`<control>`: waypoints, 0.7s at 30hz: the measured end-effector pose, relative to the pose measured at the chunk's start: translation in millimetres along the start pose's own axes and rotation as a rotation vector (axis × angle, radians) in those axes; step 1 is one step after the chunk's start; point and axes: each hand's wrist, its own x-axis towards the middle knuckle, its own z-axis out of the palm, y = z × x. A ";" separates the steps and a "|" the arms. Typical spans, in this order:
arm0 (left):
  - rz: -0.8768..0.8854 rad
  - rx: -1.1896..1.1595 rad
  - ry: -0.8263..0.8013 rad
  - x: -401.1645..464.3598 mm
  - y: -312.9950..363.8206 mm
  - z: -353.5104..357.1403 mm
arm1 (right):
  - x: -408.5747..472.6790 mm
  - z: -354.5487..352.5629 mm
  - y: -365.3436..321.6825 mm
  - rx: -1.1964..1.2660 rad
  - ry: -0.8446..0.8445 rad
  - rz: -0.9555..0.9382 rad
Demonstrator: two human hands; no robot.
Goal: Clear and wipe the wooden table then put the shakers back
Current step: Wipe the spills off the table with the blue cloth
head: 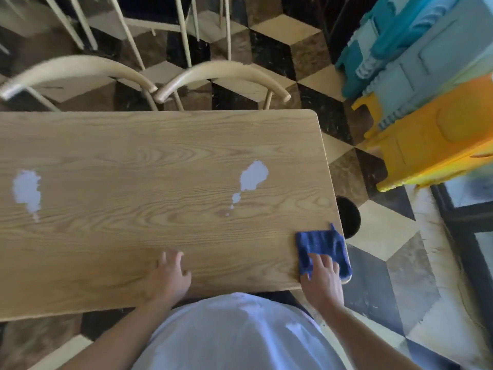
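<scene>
While the wooden desk [133, 145] lies bare of shakers (two pale wet patches show), the blue cloth [320, 249] sits at its near right corner, soft and limp, best handled under a flat palm. The right hand [321, 279] presses it with straight fingers; the left hand [169, 276] rests open on the wood.

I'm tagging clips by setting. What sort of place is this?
Probably a café or small eatery, though I can't be sure. A long wooden table has matching bentwood chairs along its far side, more chairs stand behind them, the floor is patterned tile, and the right hand presses a blue cloth.
</scene>
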 end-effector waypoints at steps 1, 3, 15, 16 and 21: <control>-0.023 -0.013 0.019 -5.4 6.0 3.3 | 10.9 -6.7 5.4 -0.004 0.018 -0.016; -0.057 -0.042 0.037 -14.7 21.1 10.3 | 34.0 -15.7 19.2 0.003 0.024 -0.035; -0.088 -0.127 0.360 27.0 109.3 28.6 | 88.2 36.3 64.1 -0.225 0.083 -0.309; -0.097 -0.144 0.397 41.5 110.8 24.5 | 95.2 34.9 58.9 -0.225 0.091 -0.325; -0.143 -0.198 0.571 108.6 110.5 1.0 | 155.2 15.6 6.5 -0.231 0.111 -0.323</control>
